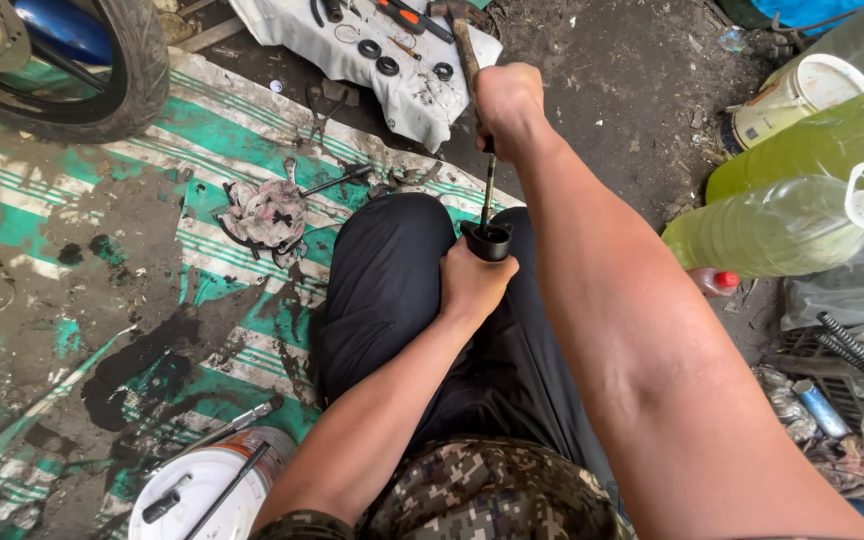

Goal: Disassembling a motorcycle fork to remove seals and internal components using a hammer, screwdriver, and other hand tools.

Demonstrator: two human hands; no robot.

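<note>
1. My left hand (472, 285) is wrapped tight around a black tube (487, 241), whose open cup-like top shows just above my fingers. I brace it upright against my knee (402, 250) in black trousers, which I judge keeps it from wobbling.
2. My right hand (507, 105) is closed in a fist on a thin dark rod (488, 190) that runs straight down into the tube's mouth. Holding it from above keeps the rod in line with the bore.
3. My right arm reaches forward, nearly straight, forearm crossing above the left; my left elbow is bent, wrist close to my lap.
4. Beyond my fist, small black rings (387, 66) and tools lie on a dirty white cloth (412, 100), near at hand. Bottles of yellow-green liquid (782, 225) lie to my right, a motorcycle wheel (102, 70) far left.
</note>
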